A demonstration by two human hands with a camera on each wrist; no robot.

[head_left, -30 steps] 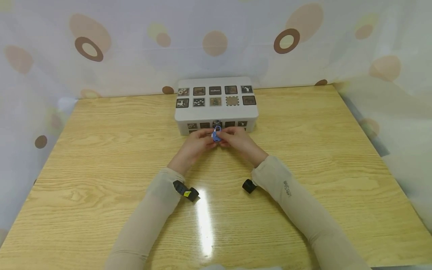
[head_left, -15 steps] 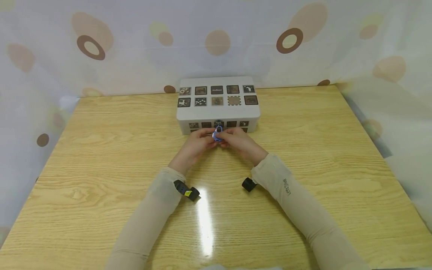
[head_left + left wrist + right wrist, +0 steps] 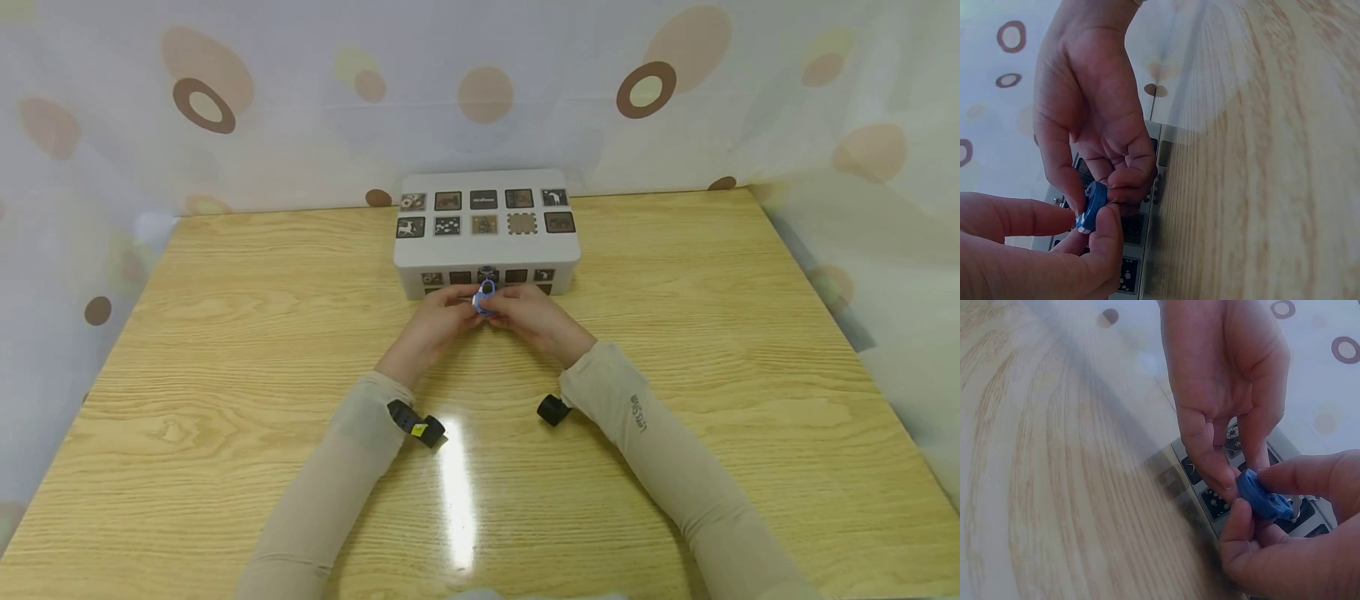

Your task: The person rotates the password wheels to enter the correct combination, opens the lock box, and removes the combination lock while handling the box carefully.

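A small blue padlock [image 3: 480,305] is held between both hands, its shackle pointing up in the head view. My left hand [image 3: 432,323] pinches it from the left with thumb and fingers. From the right, my right hand [image 3: 542,323] grips it too, thumb lying across its front. Right behind is the metal clasp [image 3: 488,272] on the front of a white box [image 3: 487,248] with dark picture squares; whether the shackle passes through the clasp cannot be told. Up close, the blue lock body [image 3: 1094,206] shows between the fingertips in the left wrist view.
The box stands lid down at the back of a wooden table [image 3: 262,333], near a white curtain [image 3: 300,150] with brown and beige dots. Black wrist cameras hang at each sleeve, the left one [image 3: 429,430] and the right one [image 3: 553,410].
Both hands stay at the box front around the padlock. The padlock has turned slightly between the fingers, and the whole head view has shifted a little.
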